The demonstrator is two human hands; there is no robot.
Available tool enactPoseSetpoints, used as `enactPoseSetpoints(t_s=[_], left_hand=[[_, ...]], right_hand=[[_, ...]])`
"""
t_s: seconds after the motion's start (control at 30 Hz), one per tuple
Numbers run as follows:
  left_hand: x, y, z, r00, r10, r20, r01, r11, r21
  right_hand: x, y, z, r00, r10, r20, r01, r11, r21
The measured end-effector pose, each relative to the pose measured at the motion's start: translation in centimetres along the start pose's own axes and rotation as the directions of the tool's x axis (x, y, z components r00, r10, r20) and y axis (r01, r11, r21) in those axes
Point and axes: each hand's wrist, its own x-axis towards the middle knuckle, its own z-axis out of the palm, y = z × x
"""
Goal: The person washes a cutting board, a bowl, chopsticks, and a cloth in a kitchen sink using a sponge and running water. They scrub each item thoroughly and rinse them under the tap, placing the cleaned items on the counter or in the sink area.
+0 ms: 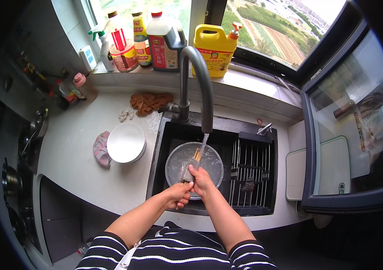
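Observation:
Both my hands are over a round metal basin [221, 168] of water in the black sink. My left hand [178, 195] is closed round the near end of a bundle of chopsticks [198, 154]. Further along the bundle, my right hand [201, 179] is closed on a grey cloth [186, 173] wrapped round the chopsticks. Their light wooden far tips stick out of the cloth beside the stream of water [205, 140] falling from the grey faucet [206, 90]. The near ends are mostly hidden in my left fist.
Left of the sink [153, 180] stand a white bowl [127, 143] and a pink cloth [102, 150]. A brown cloth [148, 103] lies behind them. A metal drying rack [241, 173] fills the sink's right side. Bottles and a yellow jug [214, 49] line the sill. An open window sash [308, 148] juts in at right.

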Motion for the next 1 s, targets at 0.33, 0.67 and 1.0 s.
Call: enactPoseSetpoints(t_s=[0.33,0.67,1.0], left_hand=[[-2.6,-0.6,2.6,0.983,0.134,-0.125,-0.133,0.991,0.019],[1.3,-1.2,-0.3,0.683,0.639,-0.353,-0.273,0.672,0.689],[-1.5,-4.0,0.7,0.683,0.702,-0.203,-0.265,0.496,0.827]], right_hand=[[7.2,-1.1,-2.7,0.833,-0.352,-0.427,0.219,0.918,-0.33],[2.3,2.3,0.7,0.959,-0.115,-0.26,0.133,0.99,0.053],[6.6,-1.6,-2.3,0.802,-0.301,-0.517,0.25,0.954,-0.168]])
